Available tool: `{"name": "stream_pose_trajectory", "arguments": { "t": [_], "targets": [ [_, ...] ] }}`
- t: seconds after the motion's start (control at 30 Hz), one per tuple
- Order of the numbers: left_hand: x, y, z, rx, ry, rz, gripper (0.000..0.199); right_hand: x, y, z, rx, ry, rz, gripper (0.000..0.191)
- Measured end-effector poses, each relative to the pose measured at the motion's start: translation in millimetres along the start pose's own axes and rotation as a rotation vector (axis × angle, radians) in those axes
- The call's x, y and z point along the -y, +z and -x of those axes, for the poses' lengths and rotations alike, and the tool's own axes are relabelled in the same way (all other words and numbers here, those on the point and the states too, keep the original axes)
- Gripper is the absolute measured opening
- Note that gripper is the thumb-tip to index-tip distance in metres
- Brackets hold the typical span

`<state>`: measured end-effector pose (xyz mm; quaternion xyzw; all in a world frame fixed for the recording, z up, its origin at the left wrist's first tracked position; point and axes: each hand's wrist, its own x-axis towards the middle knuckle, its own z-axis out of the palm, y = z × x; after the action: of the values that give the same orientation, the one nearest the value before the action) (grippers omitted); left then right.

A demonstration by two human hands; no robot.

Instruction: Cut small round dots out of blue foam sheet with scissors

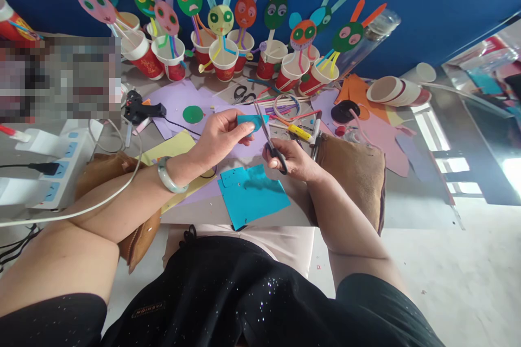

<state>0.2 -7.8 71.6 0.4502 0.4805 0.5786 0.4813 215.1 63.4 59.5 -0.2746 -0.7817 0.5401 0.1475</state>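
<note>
Between the thumb and fingers of my left hand [223,136] is a small piece of blue paper [255,121]. My right hand [293,160] grips black-handled scissors [264,129], their blades pointing up beside the right edge of that piece. Whether the blades touch the paper I cannot tell. Below both hands a larger blue sheet [254,198] lies at the table's front edge, with small dark bits on it. Behind my left hand a green paper oval [192,114] rests on purple paper [175,98].
Paper cups [224,59] with several rabbit-eared paper figures line the back by the blue wall. A glue gun [142,108] and a power strip [65,168] with cables are at left. Brown cushions [354,173] lie under my forearms. A yellow cutter [300,133] and stacked cups [393,90] are at right.
</note>
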Motion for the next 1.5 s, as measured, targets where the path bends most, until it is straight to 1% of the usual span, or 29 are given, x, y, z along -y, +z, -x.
{"name": "stream_pose_trajectory", "arguments": {
  "t": [0.23, 0.77, 1.0, 1.17, 1.27, 1.5],
  "targets": [
    [-1.5, -0.8, 0.3, -0.008, 0.008, -0.003, 0.023, -2.4, -0.3, 0.9, 0.002, -0.002, 0.008, 0.077],
    [-0.1, -0.6, -1.1, -0.028, 0.016, 0.027, 0.031, -4.0, 0.4, -0.4, -0.012, 0.000, 0.040, 0.079],
    [-0.7, -2.1, 0.6, 0.029, 0.039, 0.045, 0.034, -5.5, 1.1, 0.0, -0.007, 0.000, 0.029, 0.079],
    [-2.5, -0.8, 0.6, 0.008, 0.026, 0.008, 0.032, -4.9, 1.5, -0.1, -0.002, 0.010, 0.030, 0.080],
    [-1.1, -1.0, 0.0, 0.009, 0.021, -0.007, 0.029, -5.1, 1.5, -0.2, 0.003, 0.013, 0.026, 0.080],
    [1.3, -2.2, -0.5, 0.016, 0.014, -0.016, 0.028, -5.2, 1.7, -0.3, 0.011, 0.003, 0.010, 0.079]
  ]
}}
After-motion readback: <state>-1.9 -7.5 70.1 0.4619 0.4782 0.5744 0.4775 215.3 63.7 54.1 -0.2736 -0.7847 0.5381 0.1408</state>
